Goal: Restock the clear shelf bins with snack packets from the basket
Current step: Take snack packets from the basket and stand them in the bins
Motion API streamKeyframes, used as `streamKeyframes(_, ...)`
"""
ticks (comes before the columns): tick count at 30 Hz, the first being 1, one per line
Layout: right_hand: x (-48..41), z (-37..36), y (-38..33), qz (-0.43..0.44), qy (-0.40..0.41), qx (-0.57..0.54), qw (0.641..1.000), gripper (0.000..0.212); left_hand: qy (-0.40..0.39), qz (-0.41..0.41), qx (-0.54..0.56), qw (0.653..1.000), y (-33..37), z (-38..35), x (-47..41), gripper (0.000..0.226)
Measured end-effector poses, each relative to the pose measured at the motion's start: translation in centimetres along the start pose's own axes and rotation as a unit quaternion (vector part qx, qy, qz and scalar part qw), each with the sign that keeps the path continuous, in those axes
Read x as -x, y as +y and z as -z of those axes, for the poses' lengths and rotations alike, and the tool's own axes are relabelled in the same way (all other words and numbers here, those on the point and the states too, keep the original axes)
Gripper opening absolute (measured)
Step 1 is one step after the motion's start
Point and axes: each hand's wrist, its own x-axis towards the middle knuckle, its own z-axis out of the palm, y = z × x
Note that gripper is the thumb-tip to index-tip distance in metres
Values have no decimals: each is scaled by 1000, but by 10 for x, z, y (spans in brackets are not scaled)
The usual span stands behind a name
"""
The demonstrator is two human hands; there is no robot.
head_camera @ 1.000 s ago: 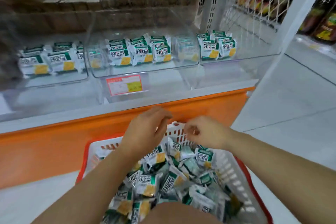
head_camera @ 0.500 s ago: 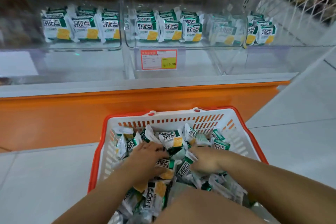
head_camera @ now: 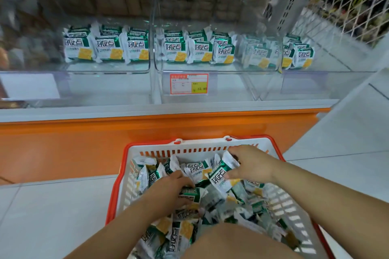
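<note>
Far, on the shelf: three clear plastic shelf bins (head_camera: pixel 210 68) side by side, left and middle each fronted by three green-and-white foil snack packets (head_camera: pixel 79 47), the right bin's too blurred to count, plus one red-bordered price label (head_camera: pixel 188 83). Near, on the floor: one white slatted plastic basket with an orange rim (head_camera: pixel 189 150), heaped with uncountably many packets. Two hands inside: left hand (head_camera: pixel 168 189), fingers curled onto a flat-lying packet (head_camera: pixel 190 194); right hand (head_camera: pixel 250 166), thumb and fingers clamped on a tilted packet (head_camera: pixel 221 176) just above the heap.
</note>
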Motion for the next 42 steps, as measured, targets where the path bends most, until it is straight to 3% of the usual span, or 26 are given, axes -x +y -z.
streamKeyframes(2,11,15,0,13,56,-55,997,49,-11,4,-8,1000,3,5,6,47)
streamKeyframes(5,27,29,-5,45,108,-122,986,22,-25,-5,-54,998,8,12,11,54)
streamKeyframes(6,34,34,-8,58,120,-141,981,21,-10,-6,-43,999,13,19,13,52)
streamKeyframes(9,53,45,-14,93,154,-193,964,17,74,-17,106,991,33,55,22,55)
streamKeyframes(12,66,55,-22,109,195,-239,945,30,139,-63,306,940,65,107,37,59)
streamKeyframes(15,74,64,-35,149,252,-320,901,25,211,-94,339,912,91,152,46,51)
streamKeyframes(19,72,79,-44,208,362,-391,820,31,295,-107,240,919,109,191,38,35)
streamKeyframes(21,68,91,-37,205,426,-413,779,31,336,-101,233,907,116,212,28,32)
streamKeyframes(22,63,97,-30,184,459,-395,774,30,359,-93,226,901,118,223,21,31)
streamKeyframes(25,43,104,0,72,511,-249,820,45,386,-71,175,903,119,253,-10,30)
streamKeyframes(27,34,103,15,9,481,-168,861,51,361,-46,132,922,117,263,-39,32)
streamKeyframes(29,28,101,23,-3,466,-118,877,53,326,-12,77,942,113,267,-70,37)
streamKeyframes(34,24,98,29,39,501,-122,856,54,236,34,-20,971,109,268,-139,41)
streamKeyframes(42,9,87,36,52,521,-102,846,62,208,63,-112,970,98,275,-206,44)
